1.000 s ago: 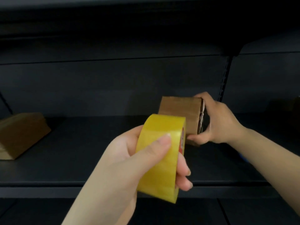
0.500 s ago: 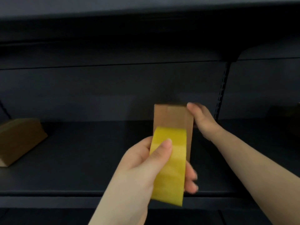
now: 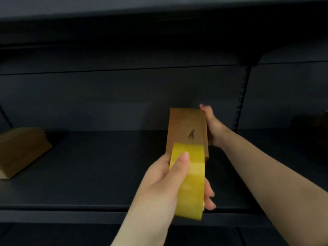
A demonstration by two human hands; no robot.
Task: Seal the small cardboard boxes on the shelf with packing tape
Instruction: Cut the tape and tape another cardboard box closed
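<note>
A small brown cardboard box point(image 3: 187, 128) stands on end over the dark shelf, with a small torn mark on the face turned toward me. My right hand point(image 3: 212, 126) grips its right side, fingers wrapped behind the top corner. My left hand point(image 3: 168, 176) holds a yellow roll of packing tape point(image 3: 190, 181), thumb across its outer face and fingers under its right edge. The roll's top edge overlaps the lower end of the box; whether they touch is unclear.
A second cardboard box point(image 3: 21, 150) lies at the far left of the dark shelf point(image 3: 99, 174). A slotted upright point(image 3: 240, 96) runs down the back panel to the right of the box. Another shelf overhangs above. A dim object sits at the far right edge.
My right hand has turned the box from lying sideways to standing on end and shifted its grip. The tape roll has moved up against the box's lower end.
</note>
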